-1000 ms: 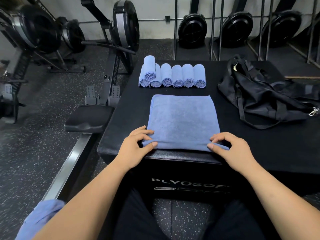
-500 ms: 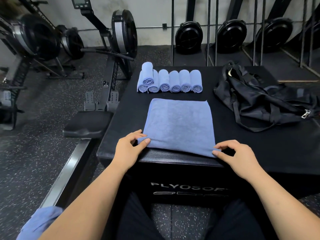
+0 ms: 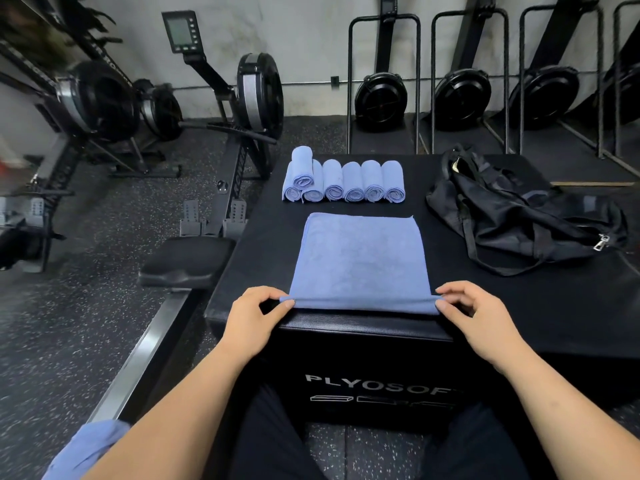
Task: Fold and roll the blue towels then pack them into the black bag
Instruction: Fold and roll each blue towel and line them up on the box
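A folded blue towel [image 3: 360,261] lies flat on the black plyo box [image 3: 519,306], its near edge turned up into a thin first roll. My left hand [image 3: 252,317] pinches that edge at the near left corner. My right hand [image 3: 474,317] pinches it at the near right corner. Several rolled blue towels [image 3: 346,181] sit in a row at the back of the box, one stacked on top at the left. The black bag [image 3: 519,216] lies slumped at the right of the box, its zipper pull showing.
Rowing machines [image 3: 242,109] stand on the rubber floor to the left, with a seat [image 3: 187,261] close to the box's left side. Upright rowers [image 3: 381,98] line the back wall. Loose blue cloth [image 3: 86,448] shows at the bottom left.
Both hands have slid outward to the towel's near corners and lifted the near edge into a small fold. The camera has tilted up slightly.
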Available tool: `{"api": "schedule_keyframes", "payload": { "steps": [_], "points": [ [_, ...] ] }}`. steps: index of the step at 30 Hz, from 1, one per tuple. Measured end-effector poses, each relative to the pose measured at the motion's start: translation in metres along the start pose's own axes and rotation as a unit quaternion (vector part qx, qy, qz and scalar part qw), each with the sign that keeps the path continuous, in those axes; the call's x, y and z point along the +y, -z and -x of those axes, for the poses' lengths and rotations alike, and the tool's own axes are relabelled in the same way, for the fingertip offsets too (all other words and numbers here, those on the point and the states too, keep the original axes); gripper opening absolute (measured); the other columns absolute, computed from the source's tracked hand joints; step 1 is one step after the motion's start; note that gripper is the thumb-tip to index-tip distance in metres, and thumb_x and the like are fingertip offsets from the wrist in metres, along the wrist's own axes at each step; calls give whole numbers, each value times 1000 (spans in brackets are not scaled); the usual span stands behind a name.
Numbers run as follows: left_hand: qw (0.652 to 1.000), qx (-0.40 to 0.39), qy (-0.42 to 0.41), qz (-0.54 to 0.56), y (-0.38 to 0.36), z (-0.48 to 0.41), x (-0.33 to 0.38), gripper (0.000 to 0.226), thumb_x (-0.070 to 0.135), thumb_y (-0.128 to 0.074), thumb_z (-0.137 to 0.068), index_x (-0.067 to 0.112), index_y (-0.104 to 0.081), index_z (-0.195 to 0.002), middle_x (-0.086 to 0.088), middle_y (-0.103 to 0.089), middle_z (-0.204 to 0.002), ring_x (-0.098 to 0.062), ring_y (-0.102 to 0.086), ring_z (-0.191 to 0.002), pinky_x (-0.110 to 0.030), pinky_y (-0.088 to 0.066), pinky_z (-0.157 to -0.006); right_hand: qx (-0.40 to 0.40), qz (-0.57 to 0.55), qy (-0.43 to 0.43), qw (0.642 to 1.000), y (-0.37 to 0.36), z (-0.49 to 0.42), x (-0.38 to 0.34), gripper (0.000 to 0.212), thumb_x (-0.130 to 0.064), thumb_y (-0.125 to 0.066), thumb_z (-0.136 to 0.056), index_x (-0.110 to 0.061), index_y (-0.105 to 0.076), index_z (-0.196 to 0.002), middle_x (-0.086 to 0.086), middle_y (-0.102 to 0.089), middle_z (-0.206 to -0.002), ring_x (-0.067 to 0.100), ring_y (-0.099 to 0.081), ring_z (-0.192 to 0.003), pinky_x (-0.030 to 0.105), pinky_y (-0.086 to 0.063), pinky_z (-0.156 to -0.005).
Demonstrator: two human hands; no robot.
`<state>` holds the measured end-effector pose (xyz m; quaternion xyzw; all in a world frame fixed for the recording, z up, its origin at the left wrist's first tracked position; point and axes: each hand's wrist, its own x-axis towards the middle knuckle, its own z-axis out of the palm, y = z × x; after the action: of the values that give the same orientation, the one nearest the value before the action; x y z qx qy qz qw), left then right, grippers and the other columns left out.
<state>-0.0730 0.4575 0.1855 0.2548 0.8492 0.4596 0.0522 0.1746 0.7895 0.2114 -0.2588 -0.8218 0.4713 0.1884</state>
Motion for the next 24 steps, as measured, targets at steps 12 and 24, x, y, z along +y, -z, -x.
{"api": "schedule_keyframes", "payload": {
  "steps": [12, 24],
  "points": [
    [981, -91, 57, 160, 21, 4, 31, 6, 23, -81, -93, 19, -83, -97, -5, -81, -92, -13, -73, -86, -27, -55, -85, 78, -167, -29, 982, 16, 13, -12, 14, -10, -79, -91, -19, -71, -99, 17, -73, -83, 10, -62, -78, 29, -48, -87],
    [982, 10, 92, 164, -12, -77, 60, 14, 7, -65, -98, 17, -62, -105, 3, -67, -71, -5, -56, -62, -14, -44, -60, 126, -14, -34, 991, -9, -88, -5, 27, -11, -63, -99, -33, -73, -88, -10, -72, -87, 20, -61, -73, 38, -52, -76]
  ]
}}
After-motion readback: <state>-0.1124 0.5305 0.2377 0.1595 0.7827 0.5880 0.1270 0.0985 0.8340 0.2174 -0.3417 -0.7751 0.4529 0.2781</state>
